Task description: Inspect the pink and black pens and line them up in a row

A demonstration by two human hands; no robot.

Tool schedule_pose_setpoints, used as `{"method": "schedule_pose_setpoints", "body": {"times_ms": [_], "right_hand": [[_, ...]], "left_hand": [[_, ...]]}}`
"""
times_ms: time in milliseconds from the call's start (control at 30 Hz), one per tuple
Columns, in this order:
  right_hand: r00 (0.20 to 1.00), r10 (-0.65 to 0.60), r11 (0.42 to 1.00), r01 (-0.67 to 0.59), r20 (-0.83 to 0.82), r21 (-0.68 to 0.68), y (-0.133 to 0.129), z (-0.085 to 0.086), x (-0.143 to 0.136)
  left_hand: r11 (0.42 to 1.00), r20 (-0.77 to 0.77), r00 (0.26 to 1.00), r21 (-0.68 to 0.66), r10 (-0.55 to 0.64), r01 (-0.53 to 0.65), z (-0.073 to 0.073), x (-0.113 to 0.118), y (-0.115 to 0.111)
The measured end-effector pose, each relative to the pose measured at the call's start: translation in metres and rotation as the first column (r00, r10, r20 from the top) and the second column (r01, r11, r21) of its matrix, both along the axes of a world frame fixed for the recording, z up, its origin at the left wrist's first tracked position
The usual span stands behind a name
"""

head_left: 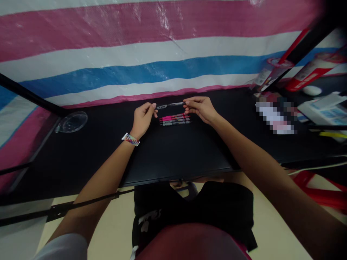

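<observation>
Both my hands are raised over the black table, pinching opposite ends of a dark and grey pen (176, 104) held roughly level. My left hand (143, 117), with a patterned band at the wrist, grips the end with the clip. Fingertips of my right hand (201, 108) close on the other end. A dark stretch shows mid-pen; whether the two parts are joined there, I cannot tell. Just below lies a row of several pens (176, 119), side by side, pink ones farther away and grey ones nearer me.
At the left on the black table (108, 155) lies a clear plastic lid (73, 122). To the right stand a clear cup (273, 72) with a red straw, a red-and-white cup (311, 72) and a white box (325, 110). A striped sheet (151, 68) hangs behind.
</observation>
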State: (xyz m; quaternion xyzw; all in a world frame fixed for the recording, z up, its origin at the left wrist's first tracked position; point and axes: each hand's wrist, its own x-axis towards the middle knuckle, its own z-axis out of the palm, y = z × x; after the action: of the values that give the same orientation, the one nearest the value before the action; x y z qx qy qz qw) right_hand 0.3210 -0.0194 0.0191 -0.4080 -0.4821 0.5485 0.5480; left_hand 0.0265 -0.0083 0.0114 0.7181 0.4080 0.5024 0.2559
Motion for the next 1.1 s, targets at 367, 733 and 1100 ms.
{"method": "schedule_pose_setpoints", "body": {"times_ms": [367, 733, 1100], "right_hand": [[0.997, -0.071, 0.997, 0.071, 0.008, 0.042, 0.008, -0.005, 0.007], [0.993, -0.09, 0.996, 0.088, 0.079, 0.027, 0.006, -0.003, 0.008], [0.999, 0.026, 1.0, -0.026, 0.021, -0.005, -0.002, -0.001, -0.001]], "left_hand": [[0.997, 0.19, 0.979, -0.039, 0.071, -0.064, -0.012, -0.007, 0.015], [0.998, 0.161, 0.986, -0.053, 0.048, -0.04, -0.009, -0.005, 0.011], [0.997, 0.038, 0.997, -0.038, -0.065, 0.067, -0.003, 0.001, 0.001]]}}
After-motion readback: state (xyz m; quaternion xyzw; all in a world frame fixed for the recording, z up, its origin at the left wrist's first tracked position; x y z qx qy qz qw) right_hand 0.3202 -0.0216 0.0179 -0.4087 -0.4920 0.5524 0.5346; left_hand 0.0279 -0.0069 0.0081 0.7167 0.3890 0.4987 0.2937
